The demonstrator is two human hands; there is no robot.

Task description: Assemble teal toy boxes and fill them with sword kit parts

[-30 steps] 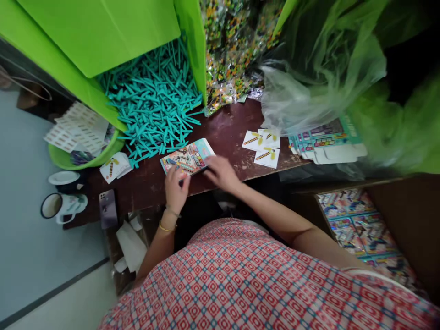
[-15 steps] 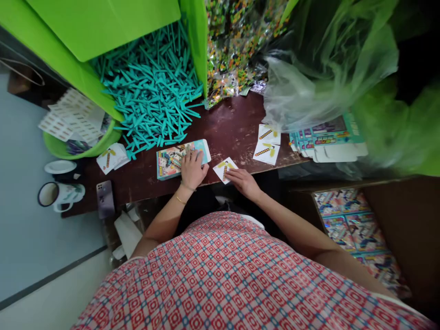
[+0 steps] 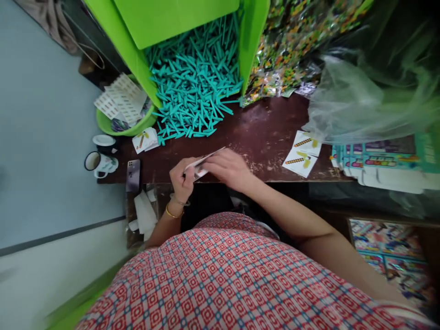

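My left hand (image 3: 182, 178) is closed around a thin, pale-edged piece, apparently the small printed box turned nearly edge-on; its printed face is out of sight. A white pickaxe card (image 3: 200, 173) with a reddish mark shows between both hands. The fingers of my right hand (image 3: 232, 169) are bent over this card and the upper edge, hiding much of them. Whether the card is inside the box I cannot tell. Both hands are at the table's front edge. On the right lie two more white cards (image 3: 299, 161) printed with yellow pickaxes.
Turquoise plastic pickaxes (image 3: 195, 87) spill from a green bin (image 3: 256, 41). Bags of coloured pieces (image 3: 292, 55) stand behind. Flat cartons (image 3: 388, 158) lie right. At left are a green basin (image 3: 137, 129), a card stack (image 3: 146, 140), a mug (image 3: 105, 164) and a phone (image 3: 133, 175).
My left hand has lifted the box off the table and tilted it. My right hand has picked up the card and brought it to the box. The view has shifted left.
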